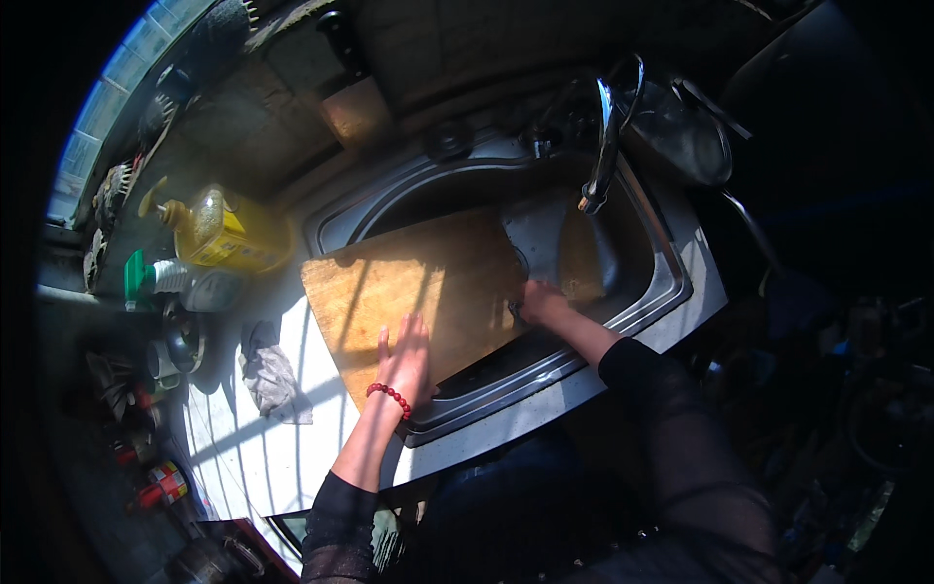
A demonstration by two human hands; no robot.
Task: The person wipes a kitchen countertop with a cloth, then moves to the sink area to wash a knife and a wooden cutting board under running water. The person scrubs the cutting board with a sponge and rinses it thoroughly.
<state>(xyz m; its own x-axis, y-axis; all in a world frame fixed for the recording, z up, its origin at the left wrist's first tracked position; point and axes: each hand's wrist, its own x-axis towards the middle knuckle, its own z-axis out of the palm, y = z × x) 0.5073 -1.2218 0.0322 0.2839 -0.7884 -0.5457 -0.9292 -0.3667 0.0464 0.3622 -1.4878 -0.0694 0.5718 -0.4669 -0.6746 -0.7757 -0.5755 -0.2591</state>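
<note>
A wooden cutting board (416, 285) lies slanted across a stainless steel sink (635, 219), its left end over the white counter. Flat on the board's near left part rests my left hand (405, 358), thumb apart from the fingers, with a red bead bracelet at the wrist. My right hand (545, 303) is curled at the board's right edge, above the basin. A small dark thing (515, 309) shows by its fingers; whether it is a part of the board or something held is unclear. The chrome faucet (602, 139) arches over the basin beyond that hand.
A grey cloth (273, 372) lies on the white counter (241, 460). Left of the sink are a yellow pump bottle (230, 230) and a spray bottle (179, 283) with a green head. A cleaver (354, 87) leans at the back. Behind the faucet stands a pan (678, 139).
</note>
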